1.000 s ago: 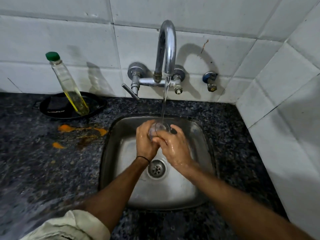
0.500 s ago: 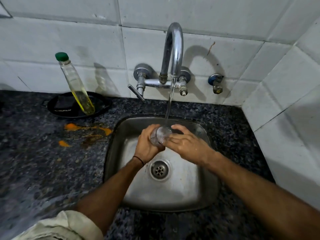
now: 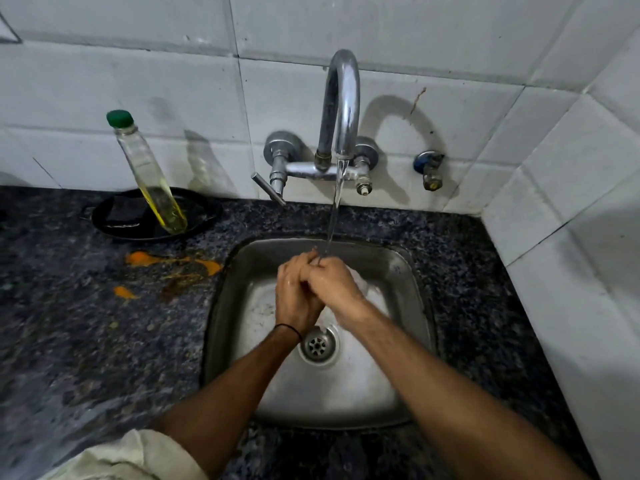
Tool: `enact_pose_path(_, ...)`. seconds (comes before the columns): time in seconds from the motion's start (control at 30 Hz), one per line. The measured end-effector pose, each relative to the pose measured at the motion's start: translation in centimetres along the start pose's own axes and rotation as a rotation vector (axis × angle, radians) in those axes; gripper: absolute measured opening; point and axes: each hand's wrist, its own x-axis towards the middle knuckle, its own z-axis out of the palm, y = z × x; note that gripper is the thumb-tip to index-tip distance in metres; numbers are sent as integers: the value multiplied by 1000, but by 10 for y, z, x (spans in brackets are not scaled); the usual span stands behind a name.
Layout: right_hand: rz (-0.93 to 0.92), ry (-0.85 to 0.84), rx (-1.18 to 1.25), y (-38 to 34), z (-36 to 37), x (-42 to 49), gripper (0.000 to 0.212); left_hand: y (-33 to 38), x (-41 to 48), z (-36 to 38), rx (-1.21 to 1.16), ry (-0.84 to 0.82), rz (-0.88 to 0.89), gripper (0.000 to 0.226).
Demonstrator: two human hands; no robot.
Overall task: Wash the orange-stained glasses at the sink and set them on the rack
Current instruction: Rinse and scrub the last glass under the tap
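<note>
left hand (image 3: pixel 294 299), right hand (image 3: pixel 334 285) clasped, under stream (image 3: pixel 334 213)

Dim kitchen, light from the left.
The tap (image 3: pixel 341 109) and bottle (image 3: pixel 152 174) throw soft shadows rightward on the wall tiles (image 3: pixel 450 39); the sink (image 3: pixel 408 271) gleams dully, the dark surface (image 3: pixel 86 341) smears at lower left, and tile lines bow toward the edges.

Steel sink (image 3: pixel 412 271) — speckled stone counter (image 3: pixel 104 341)
</note>
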Motion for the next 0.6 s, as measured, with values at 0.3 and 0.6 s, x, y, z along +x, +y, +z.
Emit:
enact_pose_path(0.3, -245, 139, 30, 33, -19, 10, 48, 22, 50, -24, 319, -571, -70, 57)
enact_pose_path(0.6, 402, -143, 823, 52, -2, 33, 32, 59, 77, -55, 693, -789, 37, 40)
